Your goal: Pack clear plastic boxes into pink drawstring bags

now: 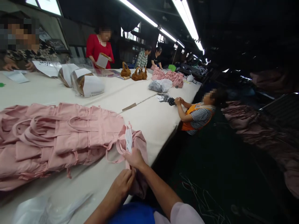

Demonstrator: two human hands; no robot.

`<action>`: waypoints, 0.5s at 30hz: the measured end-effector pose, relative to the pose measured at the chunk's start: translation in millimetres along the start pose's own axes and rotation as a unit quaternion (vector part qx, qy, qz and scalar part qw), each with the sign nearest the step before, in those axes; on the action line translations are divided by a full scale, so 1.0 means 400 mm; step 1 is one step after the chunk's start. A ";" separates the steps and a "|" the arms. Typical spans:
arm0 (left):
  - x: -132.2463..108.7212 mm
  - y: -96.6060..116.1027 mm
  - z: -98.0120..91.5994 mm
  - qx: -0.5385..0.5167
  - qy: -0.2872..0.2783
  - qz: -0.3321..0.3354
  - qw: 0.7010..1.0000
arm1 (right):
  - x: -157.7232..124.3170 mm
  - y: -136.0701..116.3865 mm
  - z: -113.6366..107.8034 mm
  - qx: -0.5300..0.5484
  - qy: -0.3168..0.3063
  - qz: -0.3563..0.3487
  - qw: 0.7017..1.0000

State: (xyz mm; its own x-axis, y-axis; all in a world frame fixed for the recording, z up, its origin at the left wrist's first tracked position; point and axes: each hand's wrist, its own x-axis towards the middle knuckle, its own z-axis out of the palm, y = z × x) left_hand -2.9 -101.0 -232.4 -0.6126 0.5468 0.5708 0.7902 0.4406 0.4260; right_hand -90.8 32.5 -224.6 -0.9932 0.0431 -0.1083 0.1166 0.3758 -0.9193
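A pink fabric bag stands at the near edge of the white table, its strap loops lying to the left. My right hand grips the bag's upper part, close to a white tag with dark print. Lower and to the left, my left hand has its fingers closed on the bag's near side; the fingertips are partly hidden against the cloth. Just left of the bag lies a long overlapping row of pink bags with handles and drawstrings.
Clear plastic packaging lies near left. Across the white table are plastic-wrapped bags, brown handbags, a grey bundle and pink bundles. A co-worker in an orange apron sits at the right edge; others stand behind.
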 end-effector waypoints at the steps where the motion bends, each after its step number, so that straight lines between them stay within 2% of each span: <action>1: -0.016 0.013 -0.015 -0.041 0.001 -0.062 0.997 | -0.015 0.013 0.005 0.013 0.008 0.017 1.000; 2: -0.026 0.018 -0.033 -0.078 0.006 -0.150 0.986 | -0.031 0.023 0.002 0.045 0.016 0.035 0.998; 3: -0.030 0.017 -0.052 -0.106 0.021 -0.254 0.961 | -0.049 0.030 -0.007 0.090 0.023 0.048 0.995; 4: -0.027 0.009 -0.070 -0.125 0.047 -0.360 0.923 | -0.067 0.031 -0.021 0.140 0.027 0.052 0.988; 6: -0.001 -0.020 -0.101 -0.191 0.123 -0.528 0.819 | -0.106 0.017 -0.052 0.219 0.027 0.039 0.975; 7: 0.021 -0.037 -0.113 -0.255 0.149 -0.579 0.760 | -0.126 0.003 -0.063 0.241 0.020 0.023 0.970; 8: 0.047 -0.052 -0.122 -0.337 0.155 -0.604 0.705 | -0.145 -0.014 -0.068 0.252 0.009 0.007 0.968; 9: 0.074 -0.065 -0.130 -0.421 0.138 -0.605 0.662 | -0.164 -0.030 -0.068 0.255 -0.008 -0.009 0.967; 10: 0.099 -0.074 -0.136 -0.487 0.105 -0.591 0.634 | -0.182 -0.045 -0.062 0.254 -0.024 -0.020 0.967; 11: 0.121 -0.080 -0.140 -0.527 0.070 -0.572 0.625 | -0.198 -0.057 -0.053 0.254 -0.036 -0.027 0.966; 12: 0.137 -0.082 -0.143 -0.542 0.040 -0.554 0.631 | -0.211 -0.064 -0.043 0.256 -0.041 -0.029 0.965; 15: 0.142 -0.077 -0.130 -0.484 0.015 -0.544 0.685 | -0.233 -0.062 -0.024 0.268 -0.015 -0.030 0.963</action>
State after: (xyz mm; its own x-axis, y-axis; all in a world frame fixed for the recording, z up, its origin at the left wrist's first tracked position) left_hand -61.1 -120.4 -176.7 -0.8601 0.2472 -0.4463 -0.4826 -0.1107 0.8688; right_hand -1.2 27.9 -188.3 -0.9986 0.0065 -0.0527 0.0510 -0.1552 -0.9866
